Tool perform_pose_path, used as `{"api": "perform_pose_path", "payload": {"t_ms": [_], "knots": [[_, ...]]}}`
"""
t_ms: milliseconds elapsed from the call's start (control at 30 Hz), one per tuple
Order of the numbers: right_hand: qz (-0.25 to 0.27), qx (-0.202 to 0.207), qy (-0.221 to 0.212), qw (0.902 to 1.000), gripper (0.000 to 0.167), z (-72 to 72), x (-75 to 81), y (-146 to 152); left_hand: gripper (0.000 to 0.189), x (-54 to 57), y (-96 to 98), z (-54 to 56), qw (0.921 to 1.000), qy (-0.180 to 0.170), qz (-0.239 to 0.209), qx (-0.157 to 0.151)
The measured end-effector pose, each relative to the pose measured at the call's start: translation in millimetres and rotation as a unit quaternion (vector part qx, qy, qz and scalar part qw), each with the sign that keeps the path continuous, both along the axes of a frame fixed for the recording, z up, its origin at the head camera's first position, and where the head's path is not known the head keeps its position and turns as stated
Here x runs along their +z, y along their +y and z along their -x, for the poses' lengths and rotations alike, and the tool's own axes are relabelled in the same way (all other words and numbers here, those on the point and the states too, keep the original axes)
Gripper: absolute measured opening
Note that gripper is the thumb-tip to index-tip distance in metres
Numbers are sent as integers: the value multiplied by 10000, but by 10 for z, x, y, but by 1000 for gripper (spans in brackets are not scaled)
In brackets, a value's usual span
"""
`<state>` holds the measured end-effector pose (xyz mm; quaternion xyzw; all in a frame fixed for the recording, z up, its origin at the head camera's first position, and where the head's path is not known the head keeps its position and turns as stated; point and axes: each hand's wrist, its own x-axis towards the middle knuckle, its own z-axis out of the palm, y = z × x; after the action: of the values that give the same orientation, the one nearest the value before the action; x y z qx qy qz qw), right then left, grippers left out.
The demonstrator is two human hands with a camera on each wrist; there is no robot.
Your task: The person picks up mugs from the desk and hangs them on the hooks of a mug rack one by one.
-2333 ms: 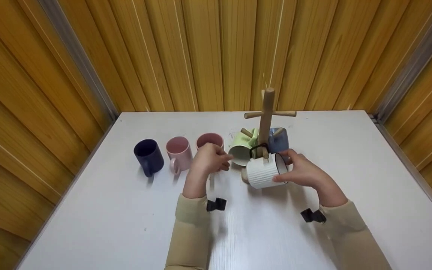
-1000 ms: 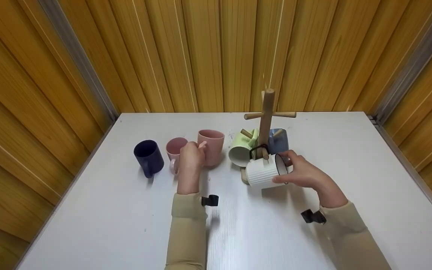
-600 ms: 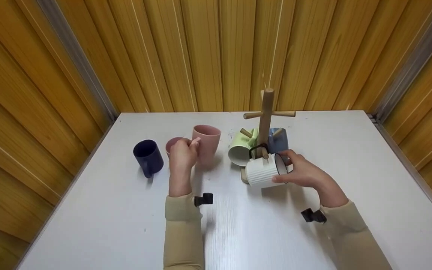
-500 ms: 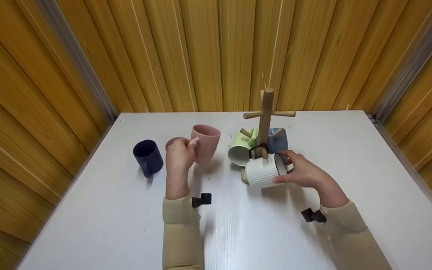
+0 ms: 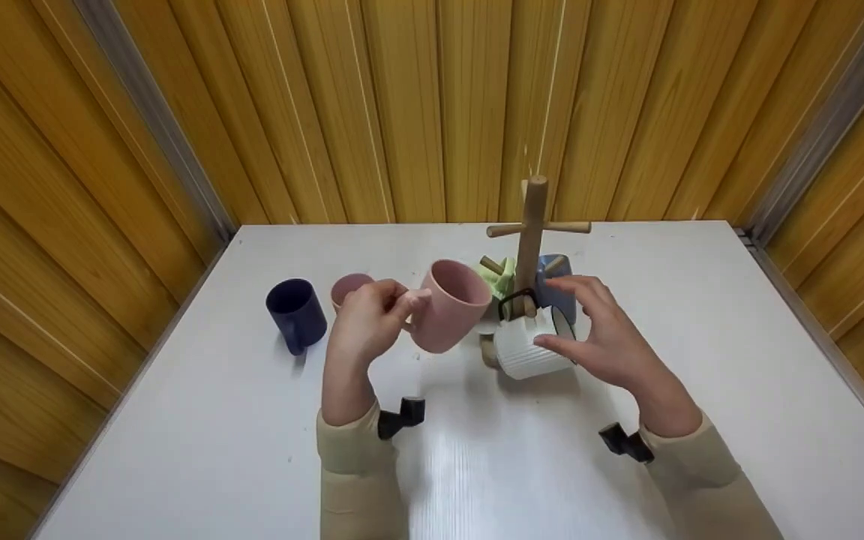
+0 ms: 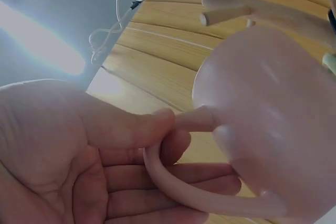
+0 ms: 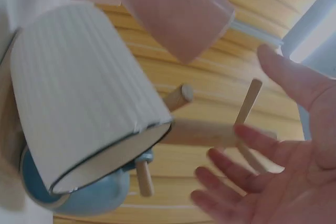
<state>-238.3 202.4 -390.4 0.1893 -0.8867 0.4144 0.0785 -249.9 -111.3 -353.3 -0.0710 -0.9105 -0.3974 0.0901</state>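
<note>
My left hand [image 5: 363, 321] pinches the handle of a pink mug [image 5: 450, 309], which hangs tilted above the table, left of a wooden mug tree [image 5: 532, 240]. In the left wrist view, thumb and fingers close on that handle [image 6: 178, 184]. A white ribbed mug [image 5: 529, 346] with a dark rim hangs sideways on a low peg at the tree's front. My right hand [image 5: 603, 334] stands beside it, fingers spread; the right wrist view shows a gap between them and the white mug [image 7: 84, 87]. Behind, a green mug [image 5: 493, 277], partly hidden, and a blue mug [image 5: 556, 289] hang low.
On the left of the white table [image 5: 252, 450] stand a navy mug [image 5: 297, 316] and a second pink mug [image 5: 349, 287], partly covered by my left hand. Upper pegs [image 5: 571, 227] of the tree stick out bare. Wood-panelled walls [image 5: 402, 112] enclose the table.
My left hand took the pink mug by its handle, lifted it, then carried it right toward the tree, tilting it. My right hand let go of the white mug and drew slightly away.
</note>
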Motion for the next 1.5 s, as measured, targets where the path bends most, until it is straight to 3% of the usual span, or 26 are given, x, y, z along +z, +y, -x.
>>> {"api": "perform_pose_path", "payload": {"t_ms": [167,333,467,633,767,933,1067,1133,1300,1500], "knots": [[57,707,991,9925,90,-84,-42,-149,22,60,102,-118,9976,184,34,-668],[-413,1283,1608,9777,102,-136,-77,-232,15,74,188,-185,9889,661,213,-1315],[-731,1515,1764,9698,107,-168,-94,-241,13,59,245,-203,9744,914,521,-1985],[-845,1524,1903,9661,103,-205,-57,-219,17,53,275,-199,9600,1103,711,-2472],[-805,1499,2249,9594,99,-221,5,-178,31,33,233,-125,9510,917,226,-2945],[-238,1651,2357,9574,95,-221,66,-143,68,-49,132,25,9482,210,171,-3165],[297,1709,2256,9587,94,-189,62,-151,68,-130,76,154,9387,-225,-431,-3414],[457,1600,2196,9613,96,-163,38,-159,68,-160,64,204,9366,-318,-772,-3402],[1138,1152,2028,9657,101,-84,-35,-210,62,-195,93,292,9436,-355,-1578,-2890],[2067,537,1486,9656,100,10,-71,-354,48,-230,206,373,9476,-304,-2610,-1818]]}}
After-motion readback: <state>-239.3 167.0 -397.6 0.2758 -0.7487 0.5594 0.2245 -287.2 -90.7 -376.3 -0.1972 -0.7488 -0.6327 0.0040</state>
